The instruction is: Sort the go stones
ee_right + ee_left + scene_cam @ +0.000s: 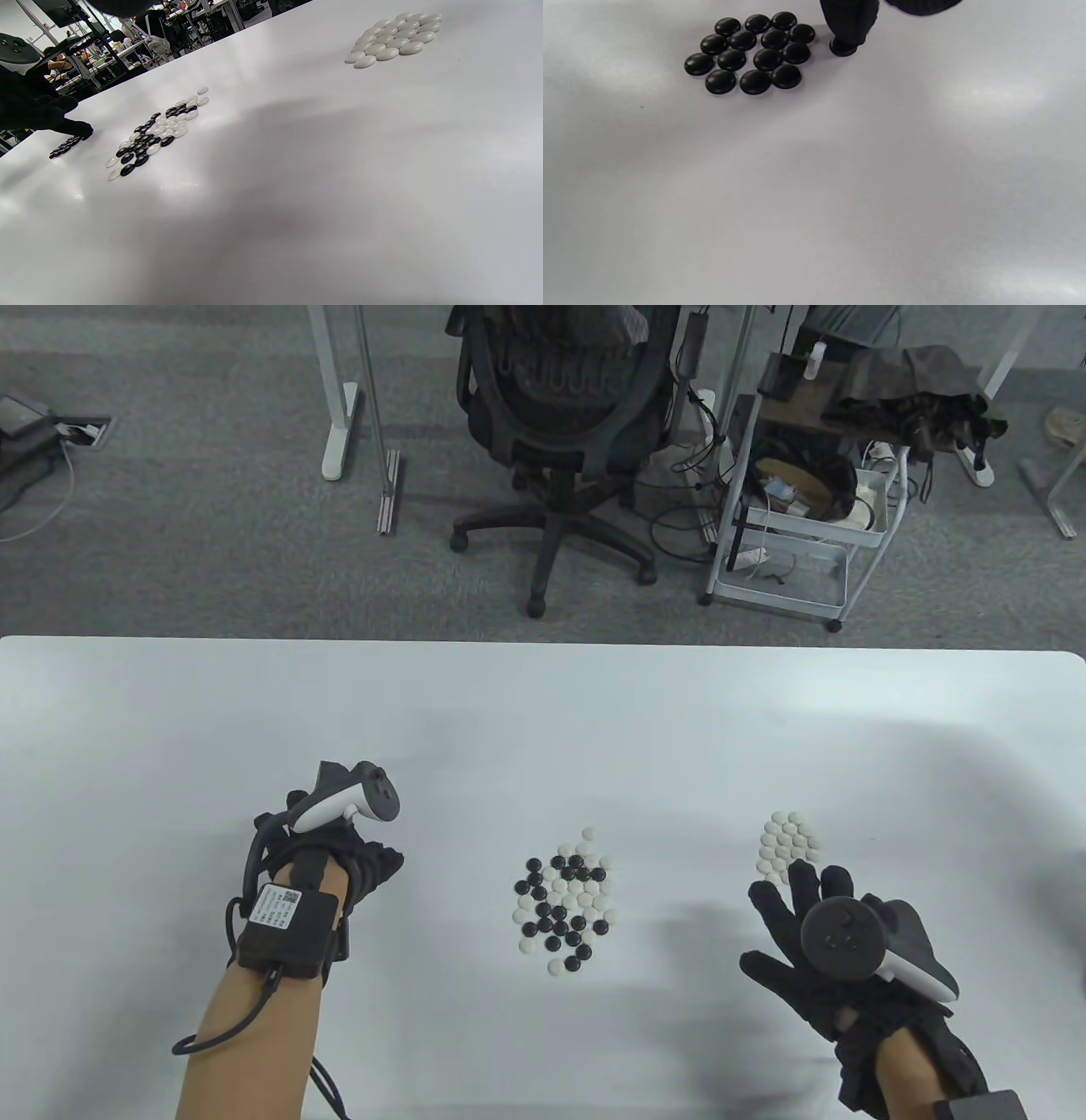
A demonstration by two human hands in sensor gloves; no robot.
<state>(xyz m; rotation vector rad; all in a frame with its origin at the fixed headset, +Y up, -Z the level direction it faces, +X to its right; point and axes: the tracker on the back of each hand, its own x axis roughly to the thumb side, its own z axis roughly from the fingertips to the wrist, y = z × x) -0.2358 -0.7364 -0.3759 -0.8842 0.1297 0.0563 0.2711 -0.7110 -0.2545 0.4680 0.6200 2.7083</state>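
mixed stones (564, 903) mid-desk near front edge; white group (787, 842) right, black group (751, 51) left. left hand (327, 848) fingertip (849, 23) presses black stone (842, 47) beside black group. right hand (814, 933) fingers spread, empty. stones small, hard, glossy, likely slippery: pinch by rim.

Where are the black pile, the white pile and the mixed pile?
black pile (751, 51), left wrist view, a middle stone
white pile (787, 840), table view, centre of pile
mixed pile (564, 903), table view, centre of pile
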